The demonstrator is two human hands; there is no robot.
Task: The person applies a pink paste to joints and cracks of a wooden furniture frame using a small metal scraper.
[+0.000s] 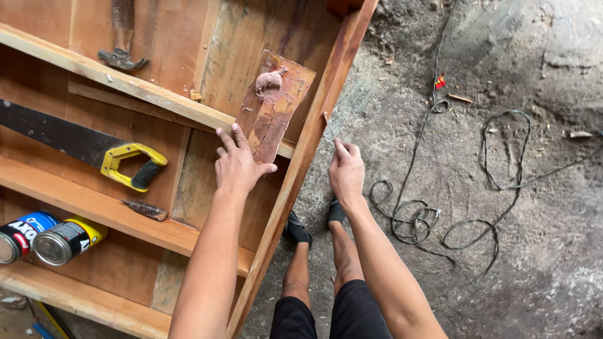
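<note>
Left hand (237,164) spread flat on wood scrap (274,103), long axis away; right hand (346,171) pinching thin blade (329,127) against cabinet side board (314,135).

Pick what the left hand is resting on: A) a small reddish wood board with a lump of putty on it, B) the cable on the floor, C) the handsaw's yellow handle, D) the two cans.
A: the left hand lies flat on the lower end of the reddish board; the saw lies apart.
</note>
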